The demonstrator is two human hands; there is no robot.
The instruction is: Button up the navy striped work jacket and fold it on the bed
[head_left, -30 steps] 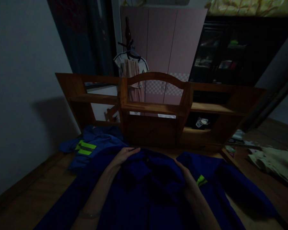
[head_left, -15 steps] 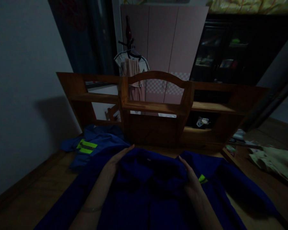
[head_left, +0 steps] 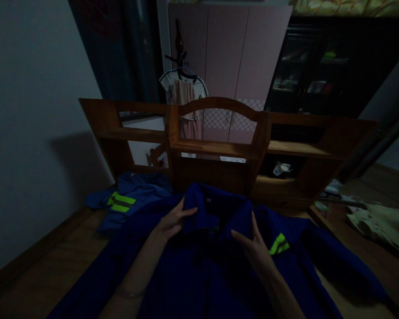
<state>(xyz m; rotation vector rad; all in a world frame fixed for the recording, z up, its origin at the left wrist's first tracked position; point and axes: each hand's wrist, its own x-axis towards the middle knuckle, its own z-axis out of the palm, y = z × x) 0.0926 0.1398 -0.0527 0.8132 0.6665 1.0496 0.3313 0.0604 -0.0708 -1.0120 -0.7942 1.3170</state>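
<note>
The collar [head_left: 240, 215] stands higher than before, left hand [head_left: 171, 221] and right hand [head_left: 257, 248] each pinching one side. The blue jacket [head_left: 186, 274] lies spread before the wooden headboard [head_left: 209, 176] — probably soft, fairly light, best held by its seemingly stiffer collar.

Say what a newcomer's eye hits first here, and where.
Likely the dark blue jacket at front centre, left hand and right hand holding its collar. Next, the bright yellow-green strip on the lighter blue garment at left. Behind both, wooden shelves span the middle.
</note>
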